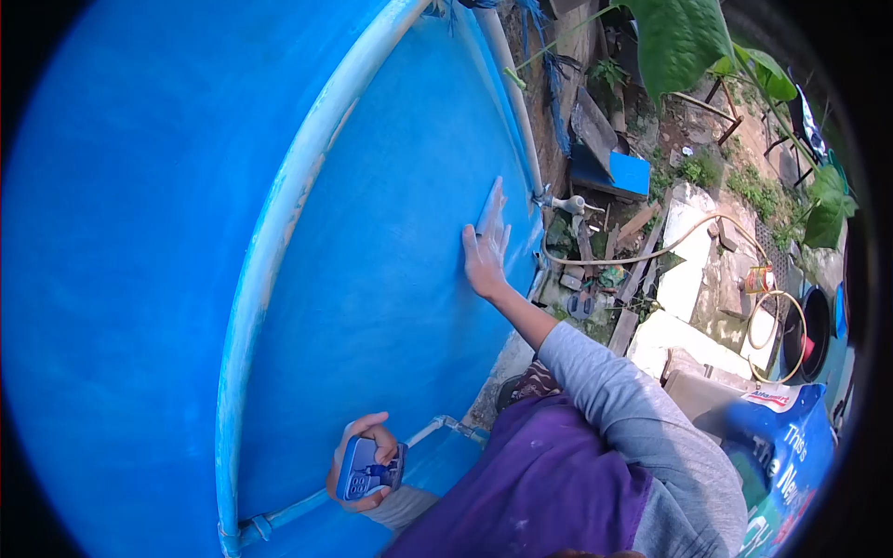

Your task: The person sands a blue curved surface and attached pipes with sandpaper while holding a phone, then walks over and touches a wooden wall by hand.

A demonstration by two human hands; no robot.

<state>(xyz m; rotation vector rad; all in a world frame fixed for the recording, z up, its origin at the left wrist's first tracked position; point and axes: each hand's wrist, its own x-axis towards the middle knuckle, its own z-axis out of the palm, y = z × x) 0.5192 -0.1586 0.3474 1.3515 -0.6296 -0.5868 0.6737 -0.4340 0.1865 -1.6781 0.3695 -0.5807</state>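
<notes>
My right hand (486, 260) lies flat with fingers spread against the smooth blue wall (391, 232). Its fingers look whitish, as if dusty. Lower down, my left hand (346, 446) is closed round a blue phone (358, 470), a small rounded slab with lens-like marks at one corner; the fingers wrap over its edge. A long pipe (279, 232), whitish with blue patches, curves along the wall left of both hands. Thinner pipework (433, 428) runs near the left hand. Grey sleeves and a purple shirt (549, 474) show below.
Beyond the wall's right edge, a tap (572, 205) has a yellowish hose (651, 256) leading away. A blue box (619, 175), planks, bricks and rubble lie around it. Green leaves (684, 42) hang at the upper right. A printed banner (781, 456) and black tub (811, 335) stand at right.
</notes>
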